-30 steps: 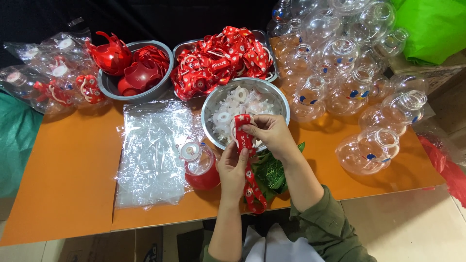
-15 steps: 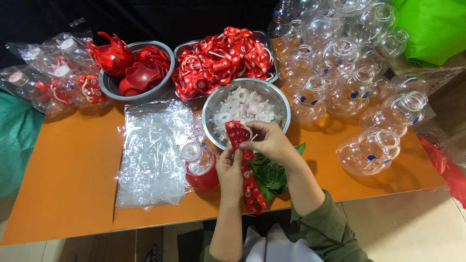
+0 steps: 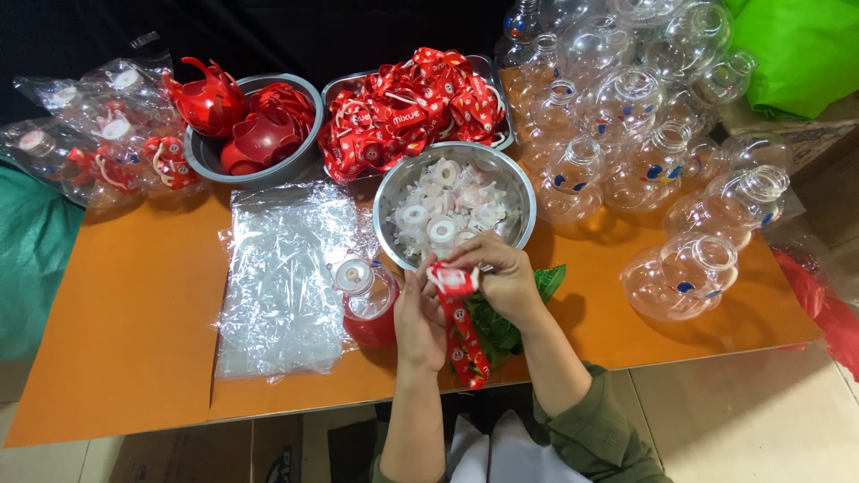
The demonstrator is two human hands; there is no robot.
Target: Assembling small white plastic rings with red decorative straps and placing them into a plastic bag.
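Both hands meet over the near edge of an orange table (image 3: 125, 340). My left hand (image 3: 419, 315) and my right hand (image 3: 497, 277) pinch the top of a red patterned strap (image 3: 462, 331), which hangs down between them. Just left of my left hand stands a clear round bottle with a red base (image 3: 367, 300). Directly behind the hands is a steel bowl (image 3: 392, 192) filled with white ring-shaped caps (image 3: 443, 210). Green leaf-shaped pieces (image 3: 501, 326) lie under my right wrist.
A stack of clear plastic bags (image 3: 282, 277) lies left of the bottle. At the back are a grey bowl of red plastic parts (image 3: 255, 125), a tray of red straps (image 3: 412, 103), bagged finished bottles (image 3: 98, 143) at far left, and several clear empty bottles (image 3: 644, 143) at right.
The hands have lowered the strap's top end from over the steel bowl toward the table edge. My right hand has closed down over it.
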